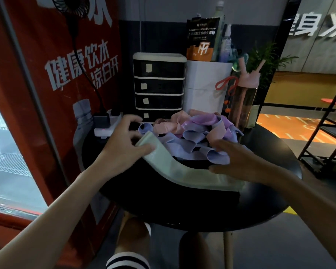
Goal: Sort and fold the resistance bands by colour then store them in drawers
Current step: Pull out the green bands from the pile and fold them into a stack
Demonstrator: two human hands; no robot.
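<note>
A green band [182,171] lies across the near half of the round black table [270,200]. Its long axis runs from about 10 o'clock to about 4 o'clock, with a shallow S-bend in the middle. The 10 o'clock end is lifted and points up toward the drawers [158,84]. The left hand [124,140] pinches this end, thumb on top of the band and fingers curled behind it. The 4 o'clock end lies flat near the table's edge, and the right hand [241,162] rests over it with fingers stretched out and loose, not curled, the fingertips reaching onto a lavender band at the near edge of the pile [192,131]. The pile is a tangle of pink, purple and lavender bands around the table's centre, just in front of the drawers. The four drawers stand closed at 12 o'clock. A white bin [206,84] stands at 1 o'clock, a pink bottle [244,101] at 2 o'clock and a power strip [107,127] at 10 o'clock.
</note>
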